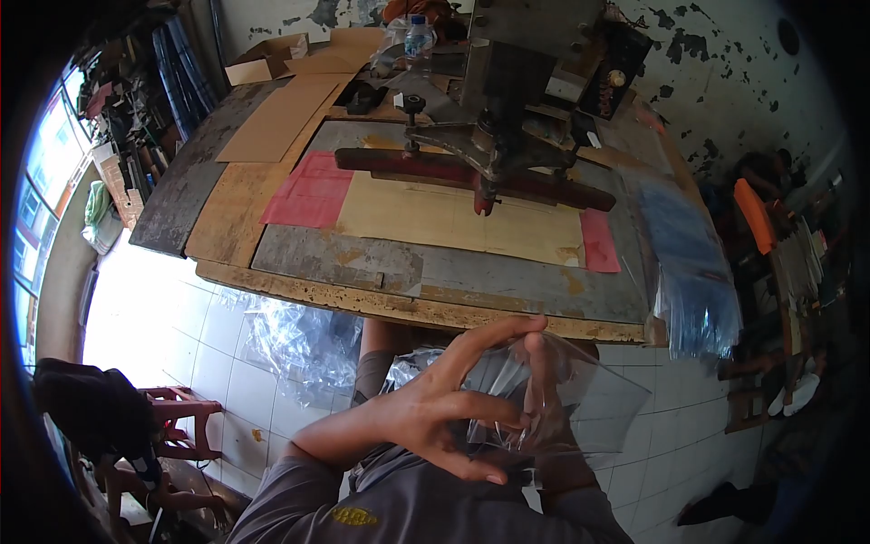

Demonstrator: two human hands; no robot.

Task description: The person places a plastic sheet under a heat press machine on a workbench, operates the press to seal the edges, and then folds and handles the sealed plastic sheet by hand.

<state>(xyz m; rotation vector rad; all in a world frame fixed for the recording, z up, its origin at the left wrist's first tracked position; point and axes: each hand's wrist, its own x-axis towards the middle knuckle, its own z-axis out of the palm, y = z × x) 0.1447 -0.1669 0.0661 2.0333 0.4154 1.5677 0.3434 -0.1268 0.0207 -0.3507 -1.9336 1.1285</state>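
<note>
A clear plastic sheet (603,403), folded and crinkled in the middle, is held in front of my chest, below the table's front edge. My left hand (435,399) reaches across from the left, fingers bent and spaced apart, gripping the sheet's near side. Behind and through the plastic shows my right hand (546,412), holding the sheet upright, partly veiled by glare. The fingertips of both hands meet near the sheet's top. Beyond them, a press with a dark red bar (408,166) stands over a cream board (453,218) with pink ends.
Clear bluish plastic sheets (693,281) overhang the table's right edge. Cardboard (276,118) lies at the back left, near a water bottle (418,38). Crumpled plastic (304,349) is on the floor by my legs. A red stool (186,422) and other people are at the sides.
</note>
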